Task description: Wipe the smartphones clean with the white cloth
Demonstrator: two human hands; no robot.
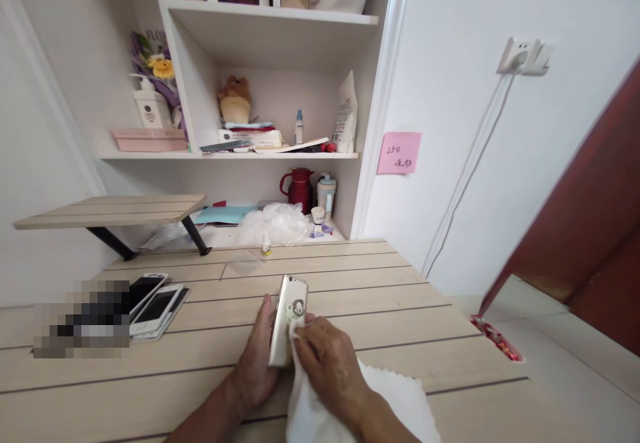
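Observation:
A gold smartphone [281,336] with a ring holder on its back stands tilted above the table, its back turned toward my right side. My left hand [256,356] grips it along the left edge, thumb up the side. Pinched in my right hand [330,356] is a white cloth [395,396], pressed against the phone's back near the ring. The rest of the cloth hangs down and spreads over the table under my right forearm. The phone's screen is hidden from me.
Several phones [155,311] lie at the left, partly under a blurred patch. A small dropper bottle [266,244] and a clear film [245,263] lie near the table's far edge. A raised wooden stand [115,210] is at back left. Behind are shelves [275,13] with household items.

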